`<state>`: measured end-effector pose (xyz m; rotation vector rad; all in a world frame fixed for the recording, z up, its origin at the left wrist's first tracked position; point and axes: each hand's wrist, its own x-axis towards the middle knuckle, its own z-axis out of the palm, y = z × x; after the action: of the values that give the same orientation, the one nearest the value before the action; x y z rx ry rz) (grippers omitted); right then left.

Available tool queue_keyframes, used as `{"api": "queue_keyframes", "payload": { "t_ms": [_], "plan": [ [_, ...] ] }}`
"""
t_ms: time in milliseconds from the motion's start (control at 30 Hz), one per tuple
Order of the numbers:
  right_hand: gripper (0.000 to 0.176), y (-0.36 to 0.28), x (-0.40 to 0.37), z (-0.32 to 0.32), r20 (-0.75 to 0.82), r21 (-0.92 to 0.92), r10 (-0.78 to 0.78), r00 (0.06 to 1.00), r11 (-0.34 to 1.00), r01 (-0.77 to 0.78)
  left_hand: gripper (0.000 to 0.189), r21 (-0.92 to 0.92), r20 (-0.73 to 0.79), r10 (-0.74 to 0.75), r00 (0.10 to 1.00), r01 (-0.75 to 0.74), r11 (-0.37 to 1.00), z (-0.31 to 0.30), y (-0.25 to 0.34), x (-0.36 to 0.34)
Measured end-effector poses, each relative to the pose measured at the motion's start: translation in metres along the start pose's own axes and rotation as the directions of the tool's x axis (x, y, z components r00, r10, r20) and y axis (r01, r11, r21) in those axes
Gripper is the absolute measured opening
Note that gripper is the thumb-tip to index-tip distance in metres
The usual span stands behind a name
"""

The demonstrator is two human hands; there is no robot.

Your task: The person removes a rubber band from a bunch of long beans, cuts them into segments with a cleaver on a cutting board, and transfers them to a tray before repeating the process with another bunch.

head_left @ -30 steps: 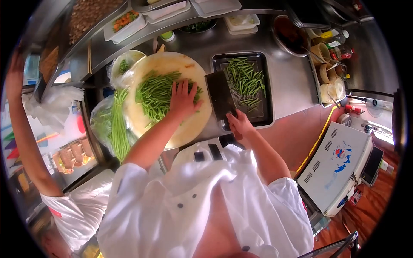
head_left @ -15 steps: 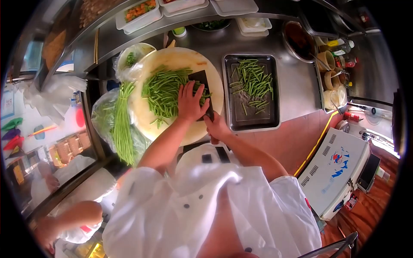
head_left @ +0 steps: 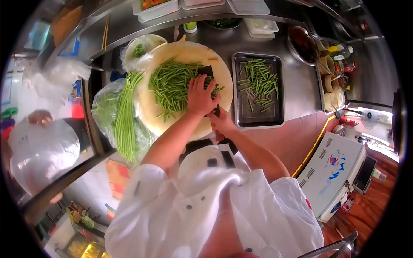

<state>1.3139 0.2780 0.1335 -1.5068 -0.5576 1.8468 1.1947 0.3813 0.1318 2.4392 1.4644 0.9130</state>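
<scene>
A pile of cut green beans (head_left: 172, 86) lies on the round chopping board (head_left: 161, 129). My right hand (head_left: 223, 122) is closed round the handle of a cleaver whose dark blade (head_left: 206, 70) lies low among the beans at the board's right side. Over the blade and the beans beside it rests my left hand (head_left: 201, 96), its fingers stretched and a little apart. Much of the blade is hidden under that hand and the beans. At the board's left, a bundle of long uncut beans (head_left: 125, 124) lies on clear plastic bags.
A dark metal tray (head_left: 259, 116) with cut beans stands right of the board. Behind the board are a plastic-lined bowl (head_left: 157, 41) and a shelf edge (head_left: 206, 12) with white containers. A metal bowl of dark sauce (head_left: 303, 43) sits at the back right. Another person (head_left: 43, 146) is at far left.
The board appears farther right as the view shifts. Less of the cleaver blade shows beyond my left hand. The other person at the left has moved away from the lower left.
</scene>
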Motion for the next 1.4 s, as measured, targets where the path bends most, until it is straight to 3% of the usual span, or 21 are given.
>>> {"api": "queue_keyframes", "payload": {
  "t_ms": [33, 367, 467, 667, 867, 933, 967, 1000, 1067, 1100, 1167, 1200, 1233, 1333, 1367, 1400],
  "plan": [
    [0.024, -0.002, -0.002, 0.000, 0.020, 0.071, 0.010, 1.000, 0.997, -0.011, 0.045, 0.015, 0.017, -0.005, 1.000, 0.005, 1.000, -0.004, 0.003, 0.000],
    [0.021, -0.022, -0.003, -0.039, 0.228, 0.069, 0.050, 0.972, 0.995, -0.067, 0.049, 0.213, 0.071, -0.118, 0.990, 0.101, 0.972, -0.007, 0.040, 0.013],
    [0.020, -0.025, -0.005, -0.067, 0.314, 0.059, -0.018, 0.949, 0.998, -0.001, 0.050, 0.263, 0.028, -0.081, 0.996, 0.071, 0.962, 0.007, 0.060, 0.021],
    [0.023, -0.022, -0.029, -0.144, 0.260, 0.137, -0.008, 0.966, 0.990, -0.029, 0.051, 0.247, 0.051, -0.043, 0.998, 0.029, 0.968, 0.048, 0.133, 0.034],
    [0.023, -0.033, -0.075, -0.236, 0.051, 0.117, -0.034, 0.998, 0.993, 0.028, 0.049, 0.093, 0.027, 0.046, 0.999, -0.048, 0.994, 0.124, 0.207, 0.050],
    [0.024, -0.045, -0.094, -0.259, -0.111, -0.181, 0.037, 0.993, 0.982, -0.057, 0.046, -0.072, 0.023, -0.143, 0.989, 0.145, 0.987, 0.167, 0.204, 0.056],
    [0.031, -0.056, -0.107, -0.266, -0.171, -0.410, -0.014, 0.985, 0.910, -0.058, 0.045, -0.107, -0.027, -0.154, 0.988, 0.150, 0.983, 0.191, 0.194, 0.054],
    [0.031, -0.053, -0.113, -0.277, -0.179, -0.411, -0.016, 0.984, 0.910, -0.060, 0.045, -0.115, -0.027, -0.151, 0.988, 0.147, 0.982, 0.193, 0.193, 0.057],
    [0.036, -0.044, -0.129, -0.301, -0.215, -0.515, -0.067, 0.974, 0.855, -0.055, 0.045, 0.057, -0.160, -0.016, 0.987, 0.025, 0.998, 0.189, 0.187, 0.060],
    [0.036, -0.042, -0.138, -0.309, -0.213, -0.514, -0.069, 0.975, 0.856, -0.052, 0.042, 0.009, -0.169, -0.003, 0.986, 0.005, 1.000, 0.180, 0.187, 0.067],
    [0.037, -0.039, -0.159, -0.321, -0.318, -0.714, -0.229, 0.920, 0.696, -0.073, 0.040, -0.039, -0.137, -0.017, 0.990, 0.012, 0.999, 0.160, 0.166, 0.078],
    [0.037, -0.041, -0.167, -0.324, -0.310, -0.713, -0.224, 0.924, 0.697, -0.070, 0.038, -0.089, -0.102, -0.034, 0.994, 0.025, 0.996, 0.150, 0.152, 0.081],
    [0.037, -0.046, -0.174, -0.327, -0.315, -0.697, -0.220, 0.923, 0.714, -0.068, 0.033, -0.051, -0.158, -0.062, 0.985, 0.055, 0.997, 0.138, 0.136, 0.085],
    [0.036, -0.050, -0.184, -0.325, -0.294, -0.683, -0.266, 0.918, 0.730, -0.008, 0.033, 0.216, -0.099, -0.127, 0.987, 0.146, 0.965, 0.092, 0.056, 0.097],
    [0.034, -0.053, -0.184, -0.320, -0.296, -0.677, -0.315, 0.902, 0.735, 0.034, 0.036, 0.321, -0.098, -0.152, 0.984, 0.175, 0.931, 0.082, 0.023, 0.098],
    [0.034, -0.063, -0.188, -0.310, -0.281, -0.682, -0.314, 0.907, 0.730, 0.042, 0.047, 0.550, 0.008, -0.265, 0.964, 0.217, 0.806, 0.071, -0.008, 0.095]
  ]
}}
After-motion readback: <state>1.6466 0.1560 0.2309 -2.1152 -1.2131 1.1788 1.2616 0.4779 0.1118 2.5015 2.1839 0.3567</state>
